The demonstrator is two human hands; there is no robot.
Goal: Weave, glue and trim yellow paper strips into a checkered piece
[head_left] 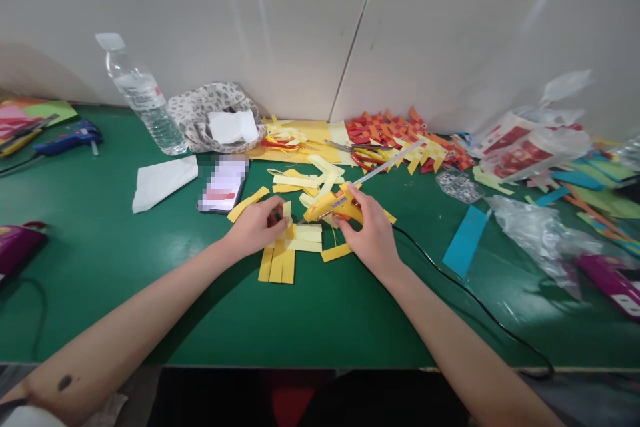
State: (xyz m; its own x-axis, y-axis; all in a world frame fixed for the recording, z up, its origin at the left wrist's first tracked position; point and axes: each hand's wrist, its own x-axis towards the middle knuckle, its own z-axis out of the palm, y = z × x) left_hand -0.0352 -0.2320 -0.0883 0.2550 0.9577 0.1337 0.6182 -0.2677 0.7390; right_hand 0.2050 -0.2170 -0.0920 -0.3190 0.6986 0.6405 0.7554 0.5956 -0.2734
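My right hand (370, 233) is wrapped round a yellow hot glue gun (334, 205), with a clear glue stick (387, 163) poking out of its back. The gun's nozzle points left, close to a woven piece of yellow paper strips (280, 260) on the table. My left hand (257, 223) pinches a pale yellow paper strip (287, 209) that stands up from the woven piece. Whether the nozzle touches the paper, I cannot tell. Loose yellow strips (320, 177) lie just behind both hands.
A water bottle (145, 103) and a spotted cloth bag (213, 107) stand by the wall. Near them lies a phone (223, 183). Scissors (360, 147) rest beside red and yellow woven paper fish (390, 130). The gun's black cord (465, 290) runs right, past a blue strip (465, 240).
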